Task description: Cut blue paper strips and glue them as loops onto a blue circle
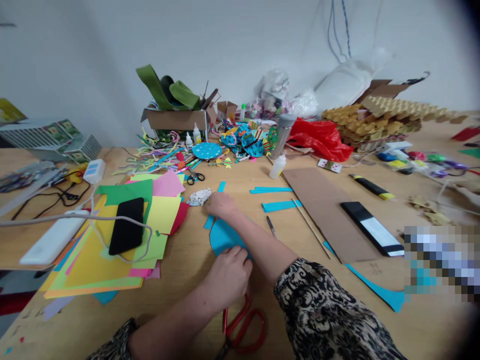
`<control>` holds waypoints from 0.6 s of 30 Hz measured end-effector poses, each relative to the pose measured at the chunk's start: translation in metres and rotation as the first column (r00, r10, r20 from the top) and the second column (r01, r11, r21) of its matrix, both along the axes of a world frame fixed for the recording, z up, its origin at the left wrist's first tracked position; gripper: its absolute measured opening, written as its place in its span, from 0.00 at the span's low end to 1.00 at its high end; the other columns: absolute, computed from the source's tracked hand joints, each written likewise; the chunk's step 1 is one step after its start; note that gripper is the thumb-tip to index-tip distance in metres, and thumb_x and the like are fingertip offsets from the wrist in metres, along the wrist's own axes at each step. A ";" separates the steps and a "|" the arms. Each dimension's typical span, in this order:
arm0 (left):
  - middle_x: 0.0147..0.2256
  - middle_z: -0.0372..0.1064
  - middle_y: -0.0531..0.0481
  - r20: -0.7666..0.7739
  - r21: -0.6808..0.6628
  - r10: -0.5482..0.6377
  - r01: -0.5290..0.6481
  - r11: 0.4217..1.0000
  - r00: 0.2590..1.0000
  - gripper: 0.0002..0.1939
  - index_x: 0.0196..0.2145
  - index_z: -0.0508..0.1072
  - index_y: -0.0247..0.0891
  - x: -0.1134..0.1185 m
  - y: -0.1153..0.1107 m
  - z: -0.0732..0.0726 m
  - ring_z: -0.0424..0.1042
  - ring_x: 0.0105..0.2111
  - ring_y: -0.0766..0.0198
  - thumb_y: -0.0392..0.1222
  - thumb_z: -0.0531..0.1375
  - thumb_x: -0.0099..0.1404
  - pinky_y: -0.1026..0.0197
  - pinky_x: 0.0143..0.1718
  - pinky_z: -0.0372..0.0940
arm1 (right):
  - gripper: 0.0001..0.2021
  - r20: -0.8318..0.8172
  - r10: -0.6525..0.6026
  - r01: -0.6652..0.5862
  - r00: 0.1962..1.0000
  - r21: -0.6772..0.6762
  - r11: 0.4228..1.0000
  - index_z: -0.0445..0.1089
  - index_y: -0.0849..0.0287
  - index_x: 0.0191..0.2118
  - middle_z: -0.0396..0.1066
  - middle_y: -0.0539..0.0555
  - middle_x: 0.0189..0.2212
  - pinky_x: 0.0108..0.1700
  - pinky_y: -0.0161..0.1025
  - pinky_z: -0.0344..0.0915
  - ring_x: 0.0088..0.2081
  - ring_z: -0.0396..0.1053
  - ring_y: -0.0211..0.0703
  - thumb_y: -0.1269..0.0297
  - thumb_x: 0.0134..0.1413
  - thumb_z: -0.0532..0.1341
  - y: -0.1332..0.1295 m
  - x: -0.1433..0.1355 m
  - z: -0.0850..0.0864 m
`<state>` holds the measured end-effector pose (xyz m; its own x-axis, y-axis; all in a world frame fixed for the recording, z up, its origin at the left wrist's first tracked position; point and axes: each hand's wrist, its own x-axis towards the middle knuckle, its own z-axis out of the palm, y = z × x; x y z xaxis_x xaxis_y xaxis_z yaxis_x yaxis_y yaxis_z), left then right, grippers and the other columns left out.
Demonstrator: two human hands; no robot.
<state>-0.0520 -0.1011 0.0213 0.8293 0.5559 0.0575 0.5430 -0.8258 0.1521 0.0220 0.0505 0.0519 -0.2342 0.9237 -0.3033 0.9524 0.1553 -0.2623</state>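
Note:
A rounded piece of blue paper (224, 236) lies on the table in front of me, partly covered by my arms. My left hand (229, 276) has its fingers curled on the near edge of this piece. Across it reaches my right arm, and my right hand (220, 205) is closed over a narrow blue strip (221, 187) that shows on both sides of it. Touching or very near the right fingertips is a small white paper cut-out with line drawing (200, 197); what they pinch is hidden. Red-handled scissors (245, 325) lie just below my left hand.
Coloured paper sheets (161, 215) and a black phone (127, 225) are on the left. Blue strips (279, 205), a pen (271, 226), a thin stick (311, 229) and brown cardboard (318, 210) lie right. Small black scissors (195, 176) and a glue bottle (278, 166) stand farther back.

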 end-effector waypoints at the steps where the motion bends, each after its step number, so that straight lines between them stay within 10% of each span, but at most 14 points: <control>1: 0.34 0.68 0.44 -0.002 0.011 -0.002 0.002 1.000 1.000 0.03 0.32 0.71 0.35 0.000 0.000 0.000 0.66 0.39 0.55 0.31 0.57 0.61 0.55 0.36 0.65 | 0.21 -0.004 -0.022 0.022 1.000 0.004 1.000 0.73 0.68 0.48 0.77 0.69 0.40 0.36 0.39 0.70 0.40 0.77 0.51 0.63 0.61 0.48 0.000 0.004 0.001; 7: 0.34 0.68 0.45 -0.006 0.059 -0.024 0.024 0.998 1.000 0.02 0.31 0.69 0.35 0.000 0.000 -0.004 0.66 0.39 0.55 0.32 0.57 0.62 0.56 0.34 0.64 | 0.16 0.028 -0.005 0.003 1.000 0.097 0.995 0.74 0.67 0.44 0.78 0.66 0.37 0.35 0.35 0.67 0.35 0.76 0.46 0.67 0.61 0.51 0.003 0.027 0.006; 18: 0.34 0.67 0.44 -0.066 0.006 -0.024 0.025 1.000 0.998 0.03 0.33 0.70 0.35 -0.001 0.001 -0.004 0.65 0.40 0.55 0.32 0.56 0.63 0.56 0.33 0.62 | 0.15 0.289 0.450 -0.518 0.845 0.236 0.822 0.72 0.63 0.49 0.66 0.66 0.51 0.49 0.45 0.62 0.53 0.63 0.55 0.72 0.59 0.54 0.002 0.029 0.008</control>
<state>-0.0525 -0.1002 0.0175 0.8448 0.5350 0.0057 0.5312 -0.8400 0.1110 0.0514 0.0520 0.0601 -0.6366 0.7599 -0.1314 0.7589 0.6476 0.0685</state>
